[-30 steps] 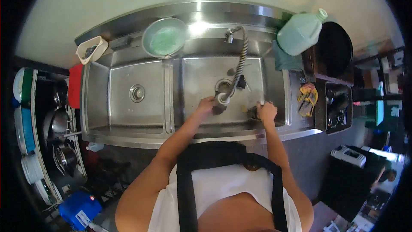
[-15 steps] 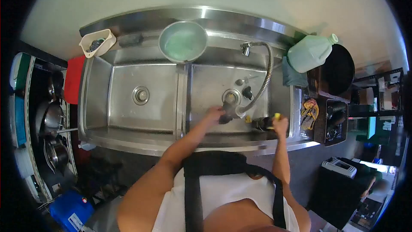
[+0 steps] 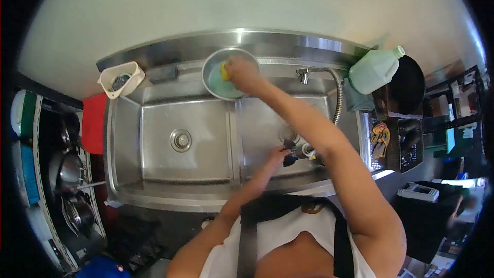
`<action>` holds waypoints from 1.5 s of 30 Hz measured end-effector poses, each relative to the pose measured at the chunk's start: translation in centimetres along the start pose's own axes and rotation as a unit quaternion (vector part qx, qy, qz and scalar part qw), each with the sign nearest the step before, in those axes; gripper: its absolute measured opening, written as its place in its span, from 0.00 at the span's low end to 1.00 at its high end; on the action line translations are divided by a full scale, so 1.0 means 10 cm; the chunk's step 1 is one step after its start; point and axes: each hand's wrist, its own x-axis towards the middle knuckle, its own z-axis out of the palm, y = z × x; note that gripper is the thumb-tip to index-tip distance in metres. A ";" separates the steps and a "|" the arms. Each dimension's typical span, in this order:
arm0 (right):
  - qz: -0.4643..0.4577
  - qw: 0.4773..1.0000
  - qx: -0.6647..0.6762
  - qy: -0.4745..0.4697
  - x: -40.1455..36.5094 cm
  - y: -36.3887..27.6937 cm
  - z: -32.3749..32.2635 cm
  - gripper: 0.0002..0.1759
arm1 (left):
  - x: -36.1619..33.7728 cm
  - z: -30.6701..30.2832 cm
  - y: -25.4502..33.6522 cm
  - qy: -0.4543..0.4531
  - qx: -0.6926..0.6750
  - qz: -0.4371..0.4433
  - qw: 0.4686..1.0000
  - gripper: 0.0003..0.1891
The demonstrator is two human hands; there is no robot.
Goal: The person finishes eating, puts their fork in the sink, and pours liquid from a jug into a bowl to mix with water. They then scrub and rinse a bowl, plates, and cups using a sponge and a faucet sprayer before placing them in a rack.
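My right hand (image 3: 246, 75) is reaching over a round metal bowl (image 3: 206, 83) with pale green liquid in it. Its fingers are closed on a yellow sponge (image 3: 225, 71), which is at or just above the liquid. Low over the right sink basin (image 3: 257, 123), my left hand (image 3: 278, 155) grips a small dark object (image 3: 290, 158) whose kind I cannot make out. Beside that object are the round end of the hose sprayer (image 3: 307, 149) and some yellow bits. My right forearm hides part of this basin.
The left basin (image 3: 159, 159) has a drain. A flexible metal hose (image 3: 338, 98) hangs from the faucet (image 3: 304, 76). At the right stand a pale green jug (image 3: 373, 72), a dark pan (image 3: 406, 85) and a patterned cloth (image 3: 380, 139). A cream tray (image 3: 135, 78) sits at the back left.
My right hand has carried the yellow sponge from the right basin's front up to the bowl. My left hand has shifted right within the basin. The whole view has shifted slightly.
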 end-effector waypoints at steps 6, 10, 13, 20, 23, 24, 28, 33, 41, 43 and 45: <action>0.017 0.993 -0.099 -0.056 0.17 0.09 0.99 0.11 | -0.20 0.06 0.27 -0.065 -0.124 0.024 0.990 0.16; -0.019 0.998 -0.067 0.004 0.21 0.18 0.47 0.13 | -0.01 -0.03 0.10 -0.087 0.113 0.205 0.968 0.15; 0.059 0.995 0.064 -0.053 0.18 0.27 -0.40 0.16 | -0.03 0.03 0.09 -0.118 0.152 0.206 0.959 0.13; 0.251 0.930 0.252 0.093 -1.74 0.81 -2.28 0.18 | 0.31 0.10 -0.54 -0.155 0.194 0.165 0.955 0.11; 0.392 0.838 0.346 0.156 -2.85 0.96 -2.14 0.16 | 0.17 0.29 -0.37 -0.190 0.120 0.184 0.957 0.15; 0.385 0.828 0.337 0.230 -3.15 1.05 -1.81 0.10 | 0.11 0.40 -0.26 -0.186 -0.081 0.026 0.979 0.16; 0.537 0.727 0.398 0.154 -3.99 0.72 -0.48 0.07 | 0.29 0.63 -0.35 -0.163 -0.051 0.027 0.985 0.20; 0.435 0.853 0.193 0.214 -4.02 0.14 0.10 0.22 | 0.19 0.78 -0.32 -0.297 -0.054 0.065 0.951 0.20; 0.573 0.758 0.272 0.153 -4.15 0.89 0.40 0.16 | -0.31 1.12 0.09 -0.323 -0.102 0.052 0.939 0.23; 0.404 0.879 0.098 0.235 -3.94 0.31 0.08 0.15 | -0.16 1.07 -0.04 -0.292 -0.113 0.052 0.948 0.23; 0.331 0.908 0.033 0.255 -3.93 0.21 0.19 0.15 | 0.00 0.96 -0.23 -0.241 -0.194 0.053 0.949 0.25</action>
